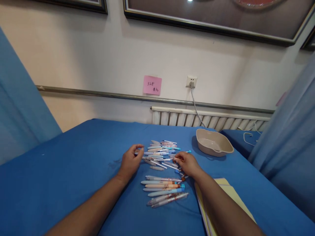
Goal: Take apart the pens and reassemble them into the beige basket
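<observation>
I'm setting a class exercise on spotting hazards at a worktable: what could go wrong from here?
Thin white rods lie at angles among the pens, so they might roll or scatter as the left hand and right hand work there.

The nearer group of pens lies close by and could get mixed in.

The right forearm crosses above the flat yellow stack and might shift it.

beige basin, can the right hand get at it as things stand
Probably yes: the beige basin sits just beyond the right hand, with bare blue cloth between, though that hand is among pen parts.
</observation>
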### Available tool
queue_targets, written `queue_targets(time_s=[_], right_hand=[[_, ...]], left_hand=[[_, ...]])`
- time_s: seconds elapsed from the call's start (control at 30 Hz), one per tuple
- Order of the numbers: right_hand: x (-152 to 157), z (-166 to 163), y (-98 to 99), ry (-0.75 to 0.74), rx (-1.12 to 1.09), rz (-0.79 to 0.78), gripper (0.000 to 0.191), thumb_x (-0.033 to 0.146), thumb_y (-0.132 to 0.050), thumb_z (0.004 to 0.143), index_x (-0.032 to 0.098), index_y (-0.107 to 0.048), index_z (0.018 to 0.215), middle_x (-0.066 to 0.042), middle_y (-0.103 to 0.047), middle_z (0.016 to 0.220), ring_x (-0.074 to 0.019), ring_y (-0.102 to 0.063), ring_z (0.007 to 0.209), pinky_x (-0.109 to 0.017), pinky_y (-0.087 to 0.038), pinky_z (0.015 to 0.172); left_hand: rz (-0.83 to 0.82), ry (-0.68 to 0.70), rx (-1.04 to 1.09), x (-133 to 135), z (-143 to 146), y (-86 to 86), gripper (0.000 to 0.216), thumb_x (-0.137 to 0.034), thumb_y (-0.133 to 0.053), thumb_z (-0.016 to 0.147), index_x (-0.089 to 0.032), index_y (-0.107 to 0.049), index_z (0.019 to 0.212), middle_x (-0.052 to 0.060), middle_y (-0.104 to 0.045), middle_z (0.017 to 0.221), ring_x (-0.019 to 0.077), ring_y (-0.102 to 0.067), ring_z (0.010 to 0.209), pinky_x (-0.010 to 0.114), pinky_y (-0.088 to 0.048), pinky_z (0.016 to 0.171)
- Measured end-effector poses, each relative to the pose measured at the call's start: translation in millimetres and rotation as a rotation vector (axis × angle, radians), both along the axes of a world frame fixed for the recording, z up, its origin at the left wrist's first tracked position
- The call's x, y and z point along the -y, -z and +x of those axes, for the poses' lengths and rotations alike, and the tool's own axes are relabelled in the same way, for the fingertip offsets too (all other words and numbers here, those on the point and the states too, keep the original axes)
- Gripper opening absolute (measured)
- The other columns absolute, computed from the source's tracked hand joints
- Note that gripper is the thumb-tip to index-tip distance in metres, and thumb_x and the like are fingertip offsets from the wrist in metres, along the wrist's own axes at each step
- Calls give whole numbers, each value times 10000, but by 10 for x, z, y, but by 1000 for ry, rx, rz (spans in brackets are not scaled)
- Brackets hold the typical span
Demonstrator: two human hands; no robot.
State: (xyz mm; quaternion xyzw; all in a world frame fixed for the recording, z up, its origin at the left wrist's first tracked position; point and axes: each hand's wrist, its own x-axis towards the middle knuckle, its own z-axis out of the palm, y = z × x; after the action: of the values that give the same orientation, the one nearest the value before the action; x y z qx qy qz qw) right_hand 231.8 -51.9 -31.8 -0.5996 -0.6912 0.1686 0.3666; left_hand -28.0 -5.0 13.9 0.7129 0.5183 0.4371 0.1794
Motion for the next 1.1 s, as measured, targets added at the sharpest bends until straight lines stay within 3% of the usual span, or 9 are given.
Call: queue_targets(time_s=[0.13,0.27,0.4,0.47,0.57,0.67,0.8,0.93,1.1], right_hand=[[-8,-62,13,-8,-60,-7,136,308,-569,794,202,-645,832,-21,-665,805,-150,-602,711,-243,-446,639],[2,-101,14,-33,-16,-7,132,303,-563,802,204,-646,832,-18,-664,780,-145,-594,678,-240,-439,622],[7,-72,24,-29,29,-3,146,314,-555,811,206,-644,852,-21,-659,790,-151,-590,701,-247,-436,642],[13,-42,14,-23,54,-5,143,311,-561,807,209,-640,866,-22,-650,795,-155,-588,716,-253,-435,651],[42,-27,-45,16,93,29,139,281,-593,777,210,-637,889,-34,-632,856,-163,-583,772,-267,-433,696],[99,-95,-130,3,60,62,126,247,-598,766,205,-634,879,-31,-622,863,-150,-576,759,-262,-431,698],[199,-270,-178,-209,-8,-16,67,213,-590,764,195,-634,811,1,-609,744,-116,-551,657,-210,-411,589],[272,-349,-166,-345,53,-122,85,205,-602,755,194,-634,833,19,-599,697,-99,-535,612,-188,-386,550],[294,-312,-211,-349,184,-116,179,243,-637,733,210,-633,909,2,-610,784,-117,-552,667,-207,-400,599]], left_hand=[[-28,361,-91,179,183,79,252,-354,-487,823,-187,-610,967,22,-668,885,168,-604,795,266,-457,732],[20,524,-302,315,270,106,137,-263,-556,786,-213,-630,891,19,-659,876,180,-576,849,290,-428,792],[86,545,-325,285,221,90,145,-237,-562,773,-212,-635,896,32,-651,900,189,-560,886,306,-415,825],[88,434,-226,206,164,70,174,-245,-527,791,-202,-629,925,37,-649,917,184,-563,884,305,-415,828],[-15,260,-107,80,71,25,199,-301,-501,797,-170,-616,894,21,-631,791,160,-564,727,279,-436,705],[-198,435,-123,43,19,-9,200,-336,-522,773,-151,-599,768,-8,-582,668,129,-518,604,229,-404,572],[-324,687,-289,131,26,-24,158,-299,-560,740,-150,-610,720,-23,-566,630,110,-485,575,197,-350,525],[-373,768,-436,182,48,-47,134,-250,-560,729,-157,-639,784,-21,-590,659,109,-489,584,187,-328,516],[-332,794,-523,187,53,-74,150,-227,-575,711,-174,-651,829,-10,-620,706,124,-517,603,192,-347,522]])
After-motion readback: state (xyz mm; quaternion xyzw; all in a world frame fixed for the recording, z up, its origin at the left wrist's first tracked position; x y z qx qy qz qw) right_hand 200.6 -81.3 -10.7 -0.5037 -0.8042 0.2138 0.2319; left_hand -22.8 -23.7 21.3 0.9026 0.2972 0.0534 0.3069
